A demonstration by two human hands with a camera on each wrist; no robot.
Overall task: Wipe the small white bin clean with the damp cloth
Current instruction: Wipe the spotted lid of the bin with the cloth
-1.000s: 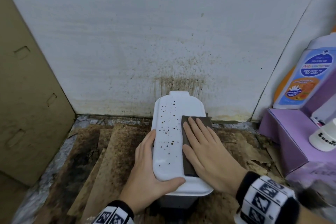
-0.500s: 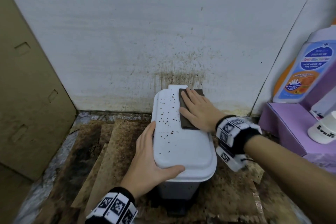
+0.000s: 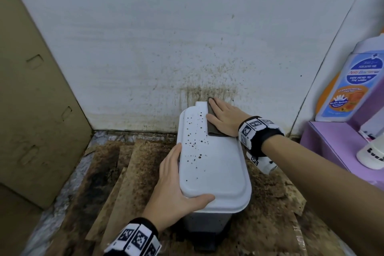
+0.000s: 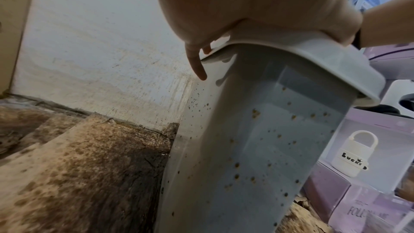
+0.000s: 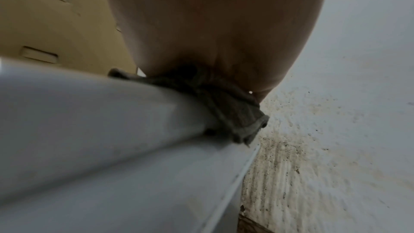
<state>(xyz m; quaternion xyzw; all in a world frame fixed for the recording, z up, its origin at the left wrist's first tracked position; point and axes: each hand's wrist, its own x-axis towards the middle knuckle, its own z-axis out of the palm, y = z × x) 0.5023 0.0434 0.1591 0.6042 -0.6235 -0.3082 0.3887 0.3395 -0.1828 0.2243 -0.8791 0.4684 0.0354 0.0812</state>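
Observation:
The small white bin (image 3: 216, 168) stands on the floor against the wall, its lid closed. Brown spots dot the left half of the lid; the right half looks clean. A dark damp cloth (image 3: 212, 124) lies on the lid's far right corner. My right hand (image 3: 225, 116) presses flat on the cloth with straight fingers. My left hand (image 3: 174, 187) grips the lid's near left corner, thumb on top, fingers down the side. The left wrist view shows the bin's spotted side wall (image 4: 257, 139) below my left hand (image 4: 246, 6). In the right wrist view the cloth (image 5: 224, 107) is bunched on the lid edge (image 5: 100, 121).
A cardboard panel (image 3: 31, 110) closes the left side. The white wall (image 3: 187, 48) behind the bin is stained. A purple box (image 3: 336, 143) at the right carries a wash bottle (image 3: 351, 87) and a white jar (image 3: 372, 154). Stained cardboard sheets (image 3: 116, 172) cover the floor.
My right hand slid the cloth from the near right part of the lid away to its far right corner. The left hand kept its hold.

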